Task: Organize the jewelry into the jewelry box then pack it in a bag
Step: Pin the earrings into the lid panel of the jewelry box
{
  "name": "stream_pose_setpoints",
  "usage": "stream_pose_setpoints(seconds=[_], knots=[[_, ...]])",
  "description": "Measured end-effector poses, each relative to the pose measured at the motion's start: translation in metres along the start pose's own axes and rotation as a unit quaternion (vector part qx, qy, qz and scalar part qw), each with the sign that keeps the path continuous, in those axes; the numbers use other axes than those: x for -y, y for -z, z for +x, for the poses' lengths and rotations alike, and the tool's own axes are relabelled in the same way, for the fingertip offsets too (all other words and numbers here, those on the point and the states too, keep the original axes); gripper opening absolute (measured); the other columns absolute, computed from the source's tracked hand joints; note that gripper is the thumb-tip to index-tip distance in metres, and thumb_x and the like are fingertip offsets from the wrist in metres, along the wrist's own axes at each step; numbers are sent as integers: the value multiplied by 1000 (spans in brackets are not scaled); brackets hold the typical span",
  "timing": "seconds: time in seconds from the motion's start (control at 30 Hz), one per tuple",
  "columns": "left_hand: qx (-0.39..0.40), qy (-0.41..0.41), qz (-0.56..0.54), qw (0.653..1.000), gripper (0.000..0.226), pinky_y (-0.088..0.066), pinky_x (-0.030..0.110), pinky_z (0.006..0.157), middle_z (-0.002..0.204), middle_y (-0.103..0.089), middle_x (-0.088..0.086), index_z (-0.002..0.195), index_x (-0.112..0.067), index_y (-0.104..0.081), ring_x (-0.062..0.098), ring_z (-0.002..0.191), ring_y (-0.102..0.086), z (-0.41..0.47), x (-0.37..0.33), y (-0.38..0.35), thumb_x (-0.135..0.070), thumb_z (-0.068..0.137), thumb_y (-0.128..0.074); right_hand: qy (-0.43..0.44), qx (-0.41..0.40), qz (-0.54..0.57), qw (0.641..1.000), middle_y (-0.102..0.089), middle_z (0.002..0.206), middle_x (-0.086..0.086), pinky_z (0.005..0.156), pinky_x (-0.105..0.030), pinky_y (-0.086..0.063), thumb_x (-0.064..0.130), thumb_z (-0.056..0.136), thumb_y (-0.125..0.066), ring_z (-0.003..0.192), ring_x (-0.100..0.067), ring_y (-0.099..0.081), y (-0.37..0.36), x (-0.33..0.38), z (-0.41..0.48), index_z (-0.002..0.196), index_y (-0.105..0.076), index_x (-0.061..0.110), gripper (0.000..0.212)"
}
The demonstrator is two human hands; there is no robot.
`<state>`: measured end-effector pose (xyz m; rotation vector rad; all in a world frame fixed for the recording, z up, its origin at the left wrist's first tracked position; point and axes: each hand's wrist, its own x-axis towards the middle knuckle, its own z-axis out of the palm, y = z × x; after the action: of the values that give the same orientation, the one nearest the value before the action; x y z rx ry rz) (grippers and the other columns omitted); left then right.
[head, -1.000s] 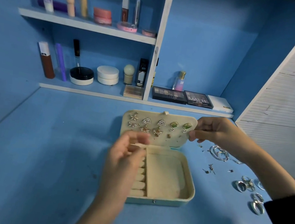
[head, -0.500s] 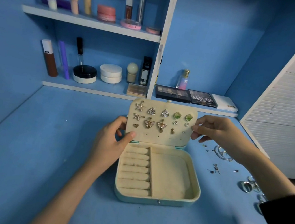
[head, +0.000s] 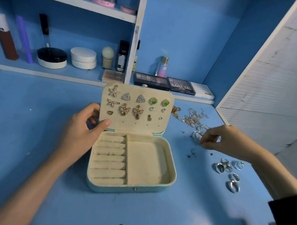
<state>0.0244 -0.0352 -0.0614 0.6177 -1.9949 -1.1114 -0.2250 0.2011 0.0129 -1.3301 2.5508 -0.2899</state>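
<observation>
Jewelry box (head: 114,188) open mid-table (head: 26,133), lid (head: 134,128) upright w/ earrings (head: 125,110) pinned on it.
L hand (head: 81,129) grips lid's left edge, thumb on lining. R hand (head: 224,140) curled over silver hoops (head: 197,135) right of box; can't tell if pinching. Rings (head: 227,166) & chains (head: 191,116) loose nearby.

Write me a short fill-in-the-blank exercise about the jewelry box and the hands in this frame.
1. The left hand holds the jewelry box by its raised ___.
2. The right hand reaches over the silver hoops on the table, on the box's ___ side.
3. The green-stone earrings sit in the lid's ___ row.
4. The box's large compartment holds ___.
Missing words: lid; right; top; nothing.
</observation>
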Motion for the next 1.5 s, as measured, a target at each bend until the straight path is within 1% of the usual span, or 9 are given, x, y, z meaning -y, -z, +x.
stream_pose_setpoints(seconds=[0.13,0.3,0.53,0.7,0.87,1.07,1.17,1.37,1.5], knots=[[-2,-6,-2,1000,21,-42,17,61,81,-66,-16,84,-27,-58,-4,66,-51,0,2,-1,-8,84,-68,-17,33,-46,998,-70,78,11,69,-10,-44,18,78,-73,73,1,-61,4,-12,-8,82,-71,27,10],[-2,-6,-3,1000,17,-40,10,59,80,-64,-27,87,-23,-60,-3,67,-52,1,7,0,-9,84,-68,-27,46,-77,996,-70,79,9,81,-32,-52,11,77,-67,82,-11,-64,2,-16,-13,83,-72,27,18],[-5,-1,-3,1000,20,-41,9,58,78,-63,-31,84,-27,-58,-4,66,-52,0,4,0,-9,83,-68,-32,47,-85,995,-68,80,8,78,-30,-52,17,80,-70,82,-11,-63,-2,-19,-9,83,-73,21,5],[-2,10,-2,1000,19,-43,21,62,80,-63,-31,86,-28,-59,-3,67,-52,0,3,0,-11,84,-68,-5,28,-49,998,-68,80,5,78,-35,-52,24,81,-70,78,-13,-63,-11,-10,-5,84,-72,19,6],[0,4,-7,1000,22,-42,10,56,80,-64,-32,86,-30,-58,-3,66,-53,-1,2,0,-10,84,-68,20,-3,-41,999,-66,83,3,78,-33,-50,25,84,-67,82,-16,-60,-16,5,0,91,-68,19,9],[2,3,-10,1000,31,-43,13,59,82,-64,-30,85,-42,-58,-2,67,-53,0,4,1,-12,83,-69,-10,8,-46,999,-65,79,1,74,-34,-50,39,82,-67,79,-17,-59,-16,12,-4,80,-67,16,23],[-4,7,-13,1000,30,-46,25,64,82,-65,-27,86,-40,-57,1,66,-52,0,5,0,-12,83,-69,-21,13,-65,998,-64,79,5,70,-30,-48,43,80,-68,79,-16,-59,-18,15,-4,76,-63,23,21],[-7,14,-14,1000,20,-47,35,66,83,-65,-22,87,-29,-60,6,66,-51,0,7,0,-12,84,-70,-16,3,-85,996,-64,79,8,61,-22,-40,34,80,-66,78,-14,-57,-22,17,-1,80,-67,22,13],[-8,18,-11,1000,17,-48,35,66,86,-65,-21,88,-26,-60,6,66,-52,0,4,-1,-12,83,-69,-13,0,-64,998,-64,78,8,67,-26,-45,29,81,-65,77,-13,-57,-21,17,1,80,-68,19,10]])
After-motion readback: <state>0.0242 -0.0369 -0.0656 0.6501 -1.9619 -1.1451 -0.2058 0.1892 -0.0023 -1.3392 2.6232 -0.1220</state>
